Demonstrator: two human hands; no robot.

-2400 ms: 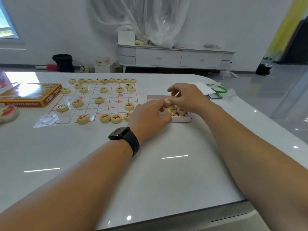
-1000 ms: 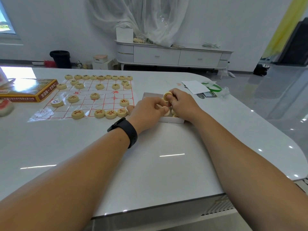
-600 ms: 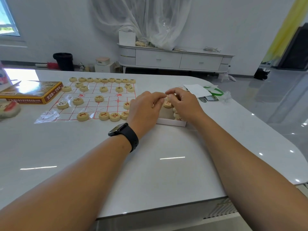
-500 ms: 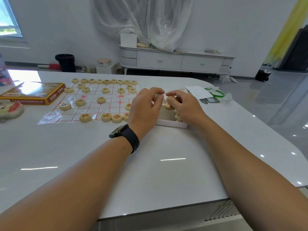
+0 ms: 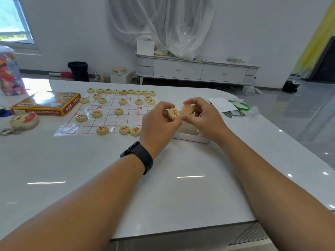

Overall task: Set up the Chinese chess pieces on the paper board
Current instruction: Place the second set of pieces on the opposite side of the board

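Two hands' fingers each pinch a chess piece above the white box (image 5: 190,137) holding more.

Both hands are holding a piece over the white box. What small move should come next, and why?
Probably carry the red-marked piece in the left hand over to the paper board. Its face is readable, and the near row holds only three pieces, with open points beside them.

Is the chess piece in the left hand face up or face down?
Face up: the piece held by the left hand shows its red character.
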